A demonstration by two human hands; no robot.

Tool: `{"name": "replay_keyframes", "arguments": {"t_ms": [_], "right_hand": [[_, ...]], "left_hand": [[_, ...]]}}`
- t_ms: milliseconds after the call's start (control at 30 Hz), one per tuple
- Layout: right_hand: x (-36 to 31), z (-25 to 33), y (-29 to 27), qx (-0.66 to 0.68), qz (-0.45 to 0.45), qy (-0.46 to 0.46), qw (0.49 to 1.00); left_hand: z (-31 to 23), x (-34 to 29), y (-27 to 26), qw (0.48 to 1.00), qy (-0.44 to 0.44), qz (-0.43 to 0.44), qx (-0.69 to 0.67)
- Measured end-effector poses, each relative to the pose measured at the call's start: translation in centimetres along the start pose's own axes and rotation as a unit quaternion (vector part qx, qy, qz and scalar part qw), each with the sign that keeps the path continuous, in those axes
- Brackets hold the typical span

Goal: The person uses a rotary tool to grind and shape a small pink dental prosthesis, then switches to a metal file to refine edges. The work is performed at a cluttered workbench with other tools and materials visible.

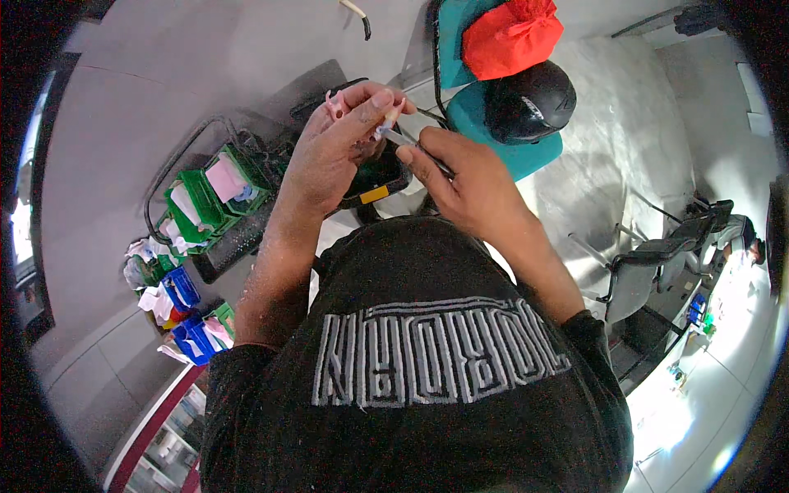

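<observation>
Two hands meet at about twelve o'clock of the view, raised above the person's chest. The left hand [333, 152] pinches a small pale part [386, 127] between thumb and forefinger, with something pink [333, 103] showing at its far side — what that is, I cannot tell. The right hand [460, 177] is closed round a thin dark tool [423, 152], whose tip touches the pale part; the two hands sit just beside each other, fingertips nearly touching.

Under them lies a dark device [378, 177] with a yellow tab. At nine o'clock from the hands, green bins [209, 197] hold white and pink slips, and further toward eight o'clock blue bins [185, 312] carry crumpled white papers. At one o'clock a teal chair [526, 152] bears a black helmet [530, 103] and a red cloth [514, 37]. At four o'clock, well apart, stands a grey chair [641, 275] on the pale floor. The person's black shirt [427, 394] shows a band of blocky grey lettering.
</observation>
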State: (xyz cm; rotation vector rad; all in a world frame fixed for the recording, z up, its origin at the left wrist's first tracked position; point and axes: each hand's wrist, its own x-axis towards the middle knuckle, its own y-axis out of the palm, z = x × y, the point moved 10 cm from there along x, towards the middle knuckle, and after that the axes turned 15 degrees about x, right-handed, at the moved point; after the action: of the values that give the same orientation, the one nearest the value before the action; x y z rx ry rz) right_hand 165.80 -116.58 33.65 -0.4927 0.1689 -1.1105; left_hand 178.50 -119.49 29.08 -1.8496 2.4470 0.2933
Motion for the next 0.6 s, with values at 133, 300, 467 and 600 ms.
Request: {"name": "replay_keyframes", "arguments": {"t_ms": [133,300,467,600], "right_hand": [[0.0,0.4,0.2,0.017,-0.028,-0.025,0.999],[0.1,0.0,0.1,0.009,-0.037,-0.044,0.998],[-0.1,0.5,-0.1,-0.010,-0.025,-0.043,0.999],[-0.1,0.2,-0.1,-0.022,-0.015,-0.027,0.999]], "left_hand": [[-0.3,0.1,-0.4,0.999,0.033,-0.014,0.038],[1.9,0.1,0.9,0.983,-0.046,0.035,-0.172],[3.1,-0.2,1.5,0.965,-0.077,0.059,-0.242],[1.8,-0.3,0.9,0.992,-0.035,-0.017,-0.119]]}}
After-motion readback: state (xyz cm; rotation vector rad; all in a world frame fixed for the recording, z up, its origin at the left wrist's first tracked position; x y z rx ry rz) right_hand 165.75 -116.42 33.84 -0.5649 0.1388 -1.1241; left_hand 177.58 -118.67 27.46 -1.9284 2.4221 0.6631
